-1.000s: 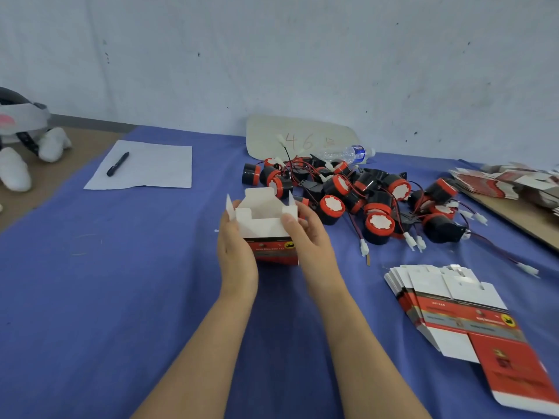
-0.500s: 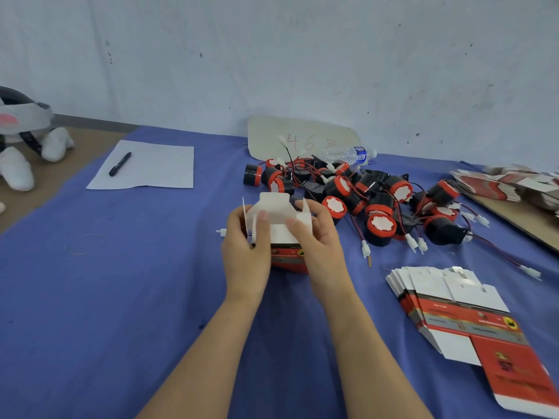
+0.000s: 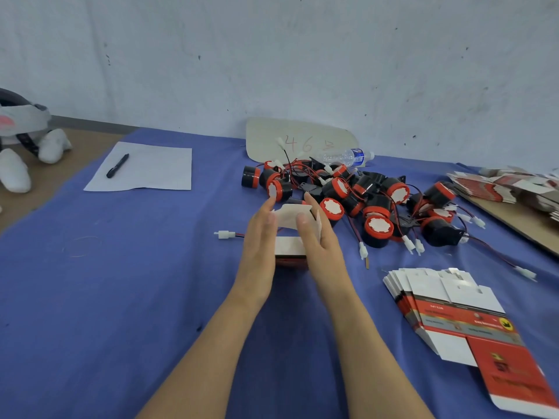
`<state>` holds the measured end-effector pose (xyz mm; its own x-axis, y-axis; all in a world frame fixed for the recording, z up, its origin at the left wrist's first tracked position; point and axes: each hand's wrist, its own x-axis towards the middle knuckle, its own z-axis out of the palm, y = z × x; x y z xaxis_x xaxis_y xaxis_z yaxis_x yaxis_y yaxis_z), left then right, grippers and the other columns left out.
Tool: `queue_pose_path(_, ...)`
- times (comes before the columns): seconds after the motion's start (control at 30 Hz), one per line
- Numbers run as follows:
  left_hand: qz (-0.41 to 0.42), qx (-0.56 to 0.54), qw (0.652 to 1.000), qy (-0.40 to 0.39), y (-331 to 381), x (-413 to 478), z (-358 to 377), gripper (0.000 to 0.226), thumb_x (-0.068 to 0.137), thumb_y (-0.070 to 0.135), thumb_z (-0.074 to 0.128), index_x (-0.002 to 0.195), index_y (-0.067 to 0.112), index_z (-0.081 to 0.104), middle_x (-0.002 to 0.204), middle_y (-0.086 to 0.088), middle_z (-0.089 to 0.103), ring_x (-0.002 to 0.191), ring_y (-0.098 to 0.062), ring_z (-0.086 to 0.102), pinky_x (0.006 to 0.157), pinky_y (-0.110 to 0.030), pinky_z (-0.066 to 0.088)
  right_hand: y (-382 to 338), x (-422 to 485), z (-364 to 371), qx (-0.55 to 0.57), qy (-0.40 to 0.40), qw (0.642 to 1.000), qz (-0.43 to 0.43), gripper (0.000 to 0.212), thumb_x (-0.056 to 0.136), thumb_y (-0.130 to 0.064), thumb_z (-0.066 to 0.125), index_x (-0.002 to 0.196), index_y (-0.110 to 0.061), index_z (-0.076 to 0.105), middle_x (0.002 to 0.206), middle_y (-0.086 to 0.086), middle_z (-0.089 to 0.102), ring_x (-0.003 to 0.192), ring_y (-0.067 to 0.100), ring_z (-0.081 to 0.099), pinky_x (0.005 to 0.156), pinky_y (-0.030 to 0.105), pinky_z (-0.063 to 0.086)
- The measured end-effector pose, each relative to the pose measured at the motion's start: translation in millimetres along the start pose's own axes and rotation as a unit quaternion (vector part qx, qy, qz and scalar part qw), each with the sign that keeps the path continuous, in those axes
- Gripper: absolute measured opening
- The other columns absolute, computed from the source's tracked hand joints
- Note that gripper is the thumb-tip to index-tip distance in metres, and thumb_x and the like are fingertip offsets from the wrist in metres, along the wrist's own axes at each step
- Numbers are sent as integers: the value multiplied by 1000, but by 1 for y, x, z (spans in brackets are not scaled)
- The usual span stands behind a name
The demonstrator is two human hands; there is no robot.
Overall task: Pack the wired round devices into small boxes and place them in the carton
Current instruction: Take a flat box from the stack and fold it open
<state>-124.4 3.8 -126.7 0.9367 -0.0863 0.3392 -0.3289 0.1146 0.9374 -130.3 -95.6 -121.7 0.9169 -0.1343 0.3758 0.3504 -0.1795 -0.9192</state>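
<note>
Both hands' fingers (image 3: 311,207) flat against 1 small box (image 3: 289,247), flap (image 3: 292,217) unclosed; device pile (image 3: 357,201) beyond fingers unpacked.

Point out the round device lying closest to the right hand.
The round device facing up with its white, red-rimmed face, just beyond the right hand fingertips; the others lie farther back or right.

1 pen (image 3: 117,166), 1 bottle (image 3: 348,156), 2 hands, 1 box (image 3: 291,246).
</note>
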Motion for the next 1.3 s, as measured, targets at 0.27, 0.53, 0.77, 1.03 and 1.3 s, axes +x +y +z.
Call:
queue_pose_path(0.27, 5, 90, 996, 19, -9, 3, -1, 40, 102, 14, 35, 132, 39, 36, 135, 16, 41, 122, 2, 42, 88, 2, 35, 3, 2, -8, 30, -37, 997, 59, 47, 98, -18, 40, 121, -58, 46, 136, -22, 49, 122, 2, 50, 102, 25, 42)
queue_pose_path(0.53, -44, 36, 996, 71, -7, 6, -2, 47, 96, -1, 35, 128, 32, 44, 128, 16, 51, 104, 7, 51, 81, -8, 43, 0, 0, -4, 13, -29, 999, 10, 42, 92, 0, 43, 100, -32, 67, 118, -8, 63, 105, 4, 57, 89, 27, 48)
queue_pose_path(0.77, -99, -81, 987, 100, -3, 6, -6, 37, 97, 16, 36, 108, 39, 63, 123, 9, 59, 113, -13, 56, 95, -31, 46, -3, -1, -7, 19, -91, 993, 77, 4, 93, -29, 58, 93, -30, 62, 119, -10, 59, 94, 3, 59, 74, 17, 48)
queue_pose_path(1.03, -87, -82, 987, 105, 0, 2, -1, 35, 97, 16, 30, 102, 28, 63, 106, 1, 61, 85, -8, 56, 70, -20, 48, -4, 2, -11, -151, -33, 986, 60, 27, 92, -21, 59, 117, -29, 51, 106, -12, 56, 89, -3, 53, 59, 2, 41)
queue_pose_path(1.3, -16, -64, 994, 86, 3, -4, 6, 29, 101, 13, 31, 105, 22, 58, 112, 17, 59, 99, 2, 55, 83, -15, 46, -8, 3, -15, -198, -42, 979, -4, 23, 92, -13, 54, 101, -33, 52, 102, -14, 58, 91, -4, 51, 66, 3, 38)
